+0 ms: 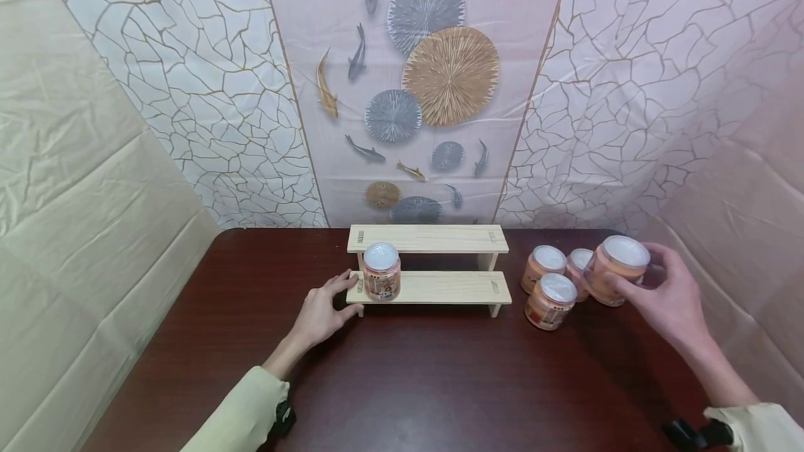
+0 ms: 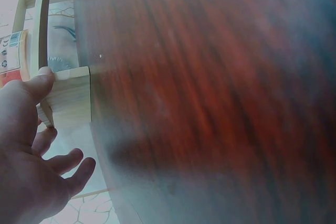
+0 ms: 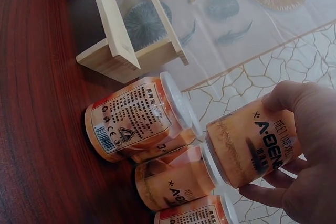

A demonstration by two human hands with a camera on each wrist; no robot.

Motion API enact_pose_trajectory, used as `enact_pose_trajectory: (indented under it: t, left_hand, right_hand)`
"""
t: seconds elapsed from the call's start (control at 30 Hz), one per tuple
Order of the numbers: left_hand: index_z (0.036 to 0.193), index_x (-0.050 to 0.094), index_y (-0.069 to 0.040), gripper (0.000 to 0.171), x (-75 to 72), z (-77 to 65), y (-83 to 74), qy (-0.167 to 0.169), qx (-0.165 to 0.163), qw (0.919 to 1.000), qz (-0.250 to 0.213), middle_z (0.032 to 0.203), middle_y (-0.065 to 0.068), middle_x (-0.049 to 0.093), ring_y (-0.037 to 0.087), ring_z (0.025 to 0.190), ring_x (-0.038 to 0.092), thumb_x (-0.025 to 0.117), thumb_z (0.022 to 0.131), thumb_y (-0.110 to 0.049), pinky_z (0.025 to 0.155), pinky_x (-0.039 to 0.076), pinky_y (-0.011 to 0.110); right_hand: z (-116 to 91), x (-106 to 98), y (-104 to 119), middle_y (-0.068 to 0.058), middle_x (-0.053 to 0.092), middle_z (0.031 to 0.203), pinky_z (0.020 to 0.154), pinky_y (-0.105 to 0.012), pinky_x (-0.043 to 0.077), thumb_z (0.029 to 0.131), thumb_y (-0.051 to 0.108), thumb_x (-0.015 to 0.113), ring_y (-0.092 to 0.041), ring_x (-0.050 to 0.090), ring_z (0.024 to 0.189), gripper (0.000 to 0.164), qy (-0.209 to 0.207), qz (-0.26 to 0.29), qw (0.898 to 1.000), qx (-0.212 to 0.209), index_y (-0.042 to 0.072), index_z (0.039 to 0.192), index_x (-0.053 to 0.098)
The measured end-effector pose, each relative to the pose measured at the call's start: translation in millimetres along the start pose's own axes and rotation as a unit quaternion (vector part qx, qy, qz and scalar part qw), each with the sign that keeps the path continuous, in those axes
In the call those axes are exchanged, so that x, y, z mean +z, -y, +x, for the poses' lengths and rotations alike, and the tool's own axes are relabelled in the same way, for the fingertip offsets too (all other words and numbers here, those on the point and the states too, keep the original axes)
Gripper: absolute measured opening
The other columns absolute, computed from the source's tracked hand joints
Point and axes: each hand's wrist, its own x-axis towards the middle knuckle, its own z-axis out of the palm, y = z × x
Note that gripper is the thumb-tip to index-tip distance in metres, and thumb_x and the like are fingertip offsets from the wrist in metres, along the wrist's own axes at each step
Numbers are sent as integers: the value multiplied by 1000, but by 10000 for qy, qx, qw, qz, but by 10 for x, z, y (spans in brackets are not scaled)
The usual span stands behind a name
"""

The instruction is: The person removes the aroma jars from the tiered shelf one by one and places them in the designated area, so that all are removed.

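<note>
In the head view, my right hand [image 1: 675, 291] holds an orange-labelled jar [image 1: 615, 270] with a pale lid, thumb on the near side and fingers round the far side. The right wrist view shows that jar [image 3: 252, 142] tilted and raised above several similar jars [image 3: 131, 119] on the table. A two-step wooden shelf [image 1: 440, 288] stands in the middle. One jar [image 1: 382, 272] sits upright on the left of its lower step. My left hand [image 1: 323, 312] grips the left end of that step; the left wrist view shows the thumb and a finger on the wood [image 2: 68, 95].
The dark red-brown table [image 1: 402, 375] runs back to a patterned cloth backdrop [image 1: 402, 89]. Plain beige cloth walls [image 1: 94, 229] rise at both sides. The grouped jars [image 1: 549, 302] stand close to the shelf's right end.
</note>
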Motion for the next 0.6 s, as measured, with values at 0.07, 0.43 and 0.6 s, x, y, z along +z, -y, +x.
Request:
enact_pose_trajectory:
  t: [0.07,0.43,0.6]
  left_hand:
    - [132,65,-3,59,0,-2,-1,11,-25,10000,-2,139,17,57,41,128,52,87,79,-16,99,45,55]
    - [132,65,-3,58,4,1,11,-2,-5,10000,6,139,17,57,42,127,53,87,80,-16,99,45,56]
    - [132,65,-2,57,14,3,29,28,-9,10000,5,139,18,57,44,126,53,85,81,-15,98,45,57]
  right_hand:
    - [-12,6,-19,-25,54,122,68,-8,37,82,18,83,13,47,79,72,-28,14,10000,3,-5,139,46]
    - [-81,31,-71,-29,55,121,71,-9,35,80,18,85,14,43,84,73,-145,-62,9999,-19,-8,137,47]
    - [-120,49,-112,-31,56,120,72,-9,34,79,17,85,13,41,88,74,-118,-79,9999,-31,-9,137,46]
